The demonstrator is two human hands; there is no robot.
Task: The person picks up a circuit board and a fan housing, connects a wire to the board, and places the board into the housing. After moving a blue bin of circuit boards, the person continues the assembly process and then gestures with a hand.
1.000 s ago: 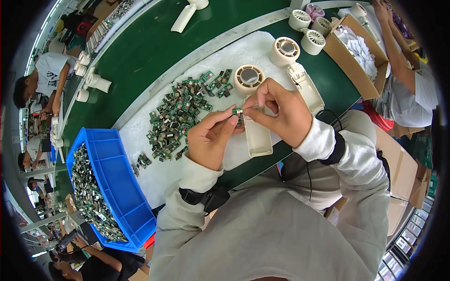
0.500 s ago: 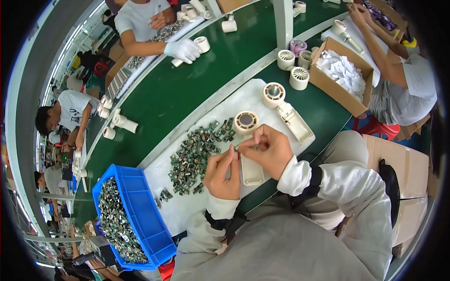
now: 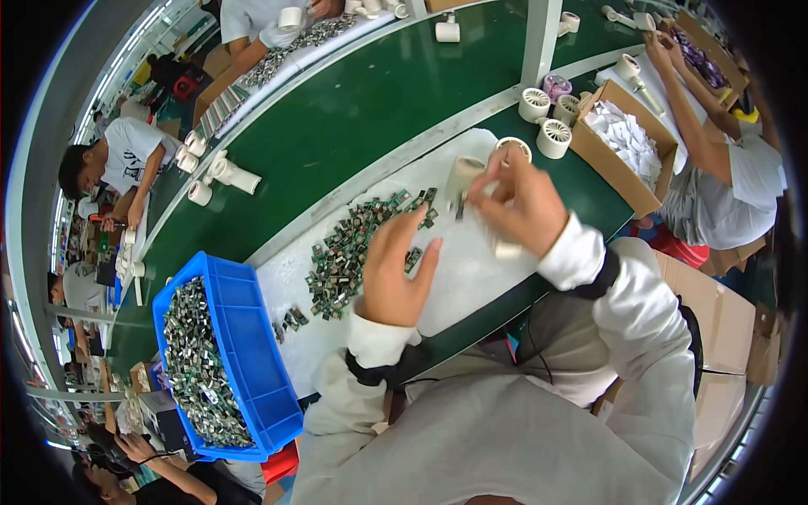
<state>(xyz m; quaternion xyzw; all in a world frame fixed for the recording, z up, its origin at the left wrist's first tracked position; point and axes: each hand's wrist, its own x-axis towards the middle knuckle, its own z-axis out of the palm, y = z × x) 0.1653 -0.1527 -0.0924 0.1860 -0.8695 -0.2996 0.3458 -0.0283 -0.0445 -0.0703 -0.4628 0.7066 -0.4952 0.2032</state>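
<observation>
My left hand (image 3: 394, 273) is over the white mat (image 3: 459, 290), thumb and fingers spread apart with nothing between them. Beside it lies a heap of small green circuit boards (image 3: 337, 273). Blurred by motion, my right hand (image 3: 526, 206) has bent fingers over the cream handheld-fan bodies. One blurred round fan head (image 3: 465, 172) is at its fingertips, with a small dark piece (image 3: 459, 208) just below. What the right fingers grip cannot be made out. Another fan head (image 3: 513, 150) shows behind that hand, and a cream handle end (image 3: 507, 250) shows under it.
A blue bin (image 3: 252, 362) full of circuit boards stands at the left. A carton of white paper pieces (image 3: 623, 147) and round fan heads (image 3: 553, 137) are at the far right. Beyond a metal rail runs the green bench (image 3: 337, 126), with co-workers around it.
My hands have parted from their pinch together. The right hand has moved up and away, and the nearer fan body has shifted with it. The left hand has spread its fingers.
</observation>
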